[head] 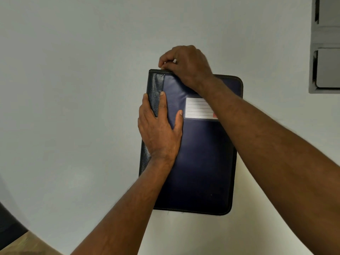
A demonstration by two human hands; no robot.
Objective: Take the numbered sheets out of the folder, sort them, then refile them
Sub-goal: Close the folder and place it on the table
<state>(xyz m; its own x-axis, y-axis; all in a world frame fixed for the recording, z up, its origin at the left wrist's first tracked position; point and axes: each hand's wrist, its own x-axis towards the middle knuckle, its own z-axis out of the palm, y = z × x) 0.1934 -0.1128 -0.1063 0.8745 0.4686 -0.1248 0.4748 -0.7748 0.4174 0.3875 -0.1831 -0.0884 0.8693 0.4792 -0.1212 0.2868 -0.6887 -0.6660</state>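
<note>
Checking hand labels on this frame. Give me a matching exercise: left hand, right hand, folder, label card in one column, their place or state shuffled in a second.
Column 1:
1. left hand
2. right hand
3. dark blue zip-around leather folder
4. white lined label card in a clear pocket

Column 2:
A. lies shut and flat on the white table
B. fingers curled, pinching at the folder's top edge near its left corner
C. partly covered by the right forearm
D. rests flat over the folder's spine side, fingers straight

Pairs: 1-D, 2-B, 3-A, 4-C
</note>
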